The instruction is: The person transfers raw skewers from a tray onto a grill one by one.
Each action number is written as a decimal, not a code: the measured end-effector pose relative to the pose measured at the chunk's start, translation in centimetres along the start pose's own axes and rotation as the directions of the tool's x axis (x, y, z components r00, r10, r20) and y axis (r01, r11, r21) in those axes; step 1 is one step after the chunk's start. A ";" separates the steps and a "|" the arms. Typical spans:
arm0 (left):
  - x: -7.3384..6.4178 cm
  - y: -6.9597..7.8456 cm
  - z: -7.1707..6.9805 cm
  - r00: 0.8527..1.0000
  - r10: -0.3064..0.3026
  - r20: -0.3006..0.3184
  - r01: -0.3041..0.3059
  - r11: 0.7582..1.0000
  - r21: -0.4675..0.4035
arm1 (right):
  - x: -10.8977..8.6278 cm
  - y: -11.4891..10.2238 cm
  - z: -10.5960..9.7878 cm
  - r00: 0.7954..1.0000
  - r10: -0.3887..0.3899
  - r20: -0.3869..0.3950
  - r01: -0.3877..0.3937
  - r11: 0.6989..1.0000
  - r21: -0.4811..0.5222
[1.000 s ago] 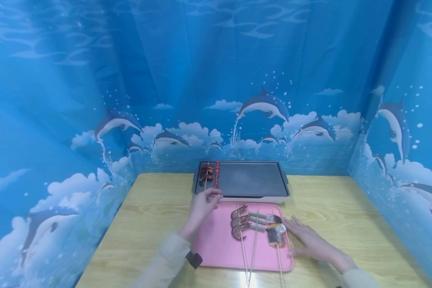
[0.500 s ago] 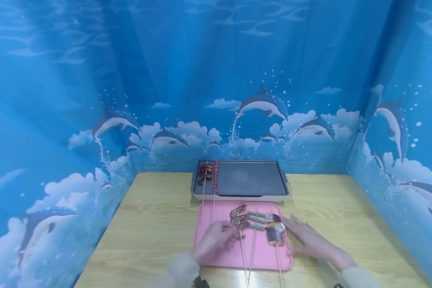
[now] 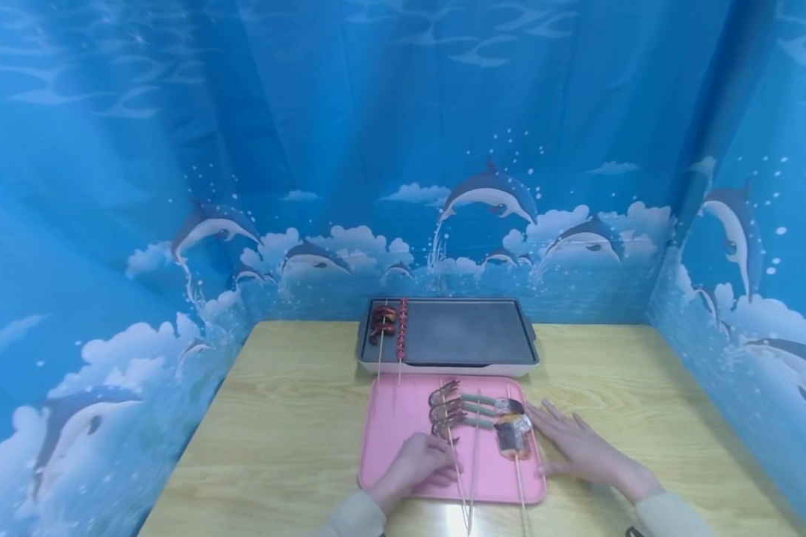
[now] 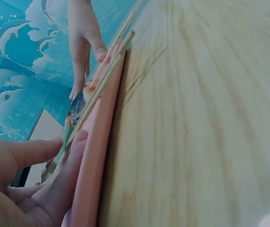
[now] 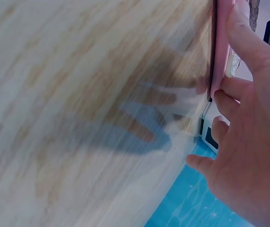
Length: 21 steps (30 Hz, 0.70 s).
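Note:
A pink tray [image 3: 386, 455] holds a shrimp skewer [image 3: 443, 414], a skewer of green stalk-like pieces [image 3: 478, 423] and a skewer of silver-skinned fish pieces [image 3: 513, 436]. Over the tray's near part, my left hand [image 3: 422, 464] pinches the shrimp skewer's stick between thumb and fingers; in the left wrist view the sticks [image 4: 99, 90] run up past the fingertips. The shrimp themselves are mostly hidden there. My right hand [image 3: 580, 451] lies spread at the tray's right edge, its thumb and fingers touching the rim [image 5: 222, 52] in the right wrist view.
Behind the tray stands a dark griddle [image 3: 470, 332]. On its left side lie a skewer of reddish-brown pieces [image 3: 383, 322] and a thin skewer of red pieces [image 3: 401, 332], their sticks overhanging the front. A dolphin-print curtain [image 3: 403, 186] surrounds the wooden table [image 3: 255, 425].
My left hand has let go of the red-piece skewer's area on the griddle and come down toward me to the shrimp skewer's stick. The right hand has stayed at the tray's edge.

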State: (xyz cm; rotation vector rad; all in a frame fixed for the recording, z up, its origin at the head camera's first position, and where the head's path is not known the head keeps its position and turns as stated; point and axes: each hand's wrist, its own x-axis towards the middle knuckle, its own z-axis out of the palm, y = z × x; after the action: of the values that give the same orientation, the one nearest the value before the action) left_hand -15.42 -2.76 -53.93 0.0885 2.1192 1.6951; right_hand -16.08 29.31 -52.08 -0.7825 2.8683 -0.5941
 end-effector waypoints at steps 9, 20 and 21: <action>-0.6 0.1 0.4 0.996 0.017 -0.086 -0.020 0.999 -0.035 | 0.0 0.2 0.2 1.000 0.005 0.008 -0.005 1.000 0.010; -2.3 1.3 0.2 0.996 0.017 -0.085 -0.025 0.995 -0.093 | 0.0 0.2 0.2 1.000 0.014 0.013 -0.014 0.999 0.034; -2.4 1.4 0.1 0.996 0.024 -0.085 -0.032 0.996 -0.089 | 0.0 0.2 0.2 1.000 0.014 0.012 -0.014 0.999 0.033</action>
State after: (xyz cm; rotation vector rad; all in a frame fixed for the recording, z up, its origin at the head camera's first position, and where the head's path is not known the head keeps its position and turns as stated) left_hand -13.46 -3.03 -51.91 0.0214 2.1068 1.8379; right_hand -16.13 29.40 -52.31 -0.7582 2.8428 -0.6317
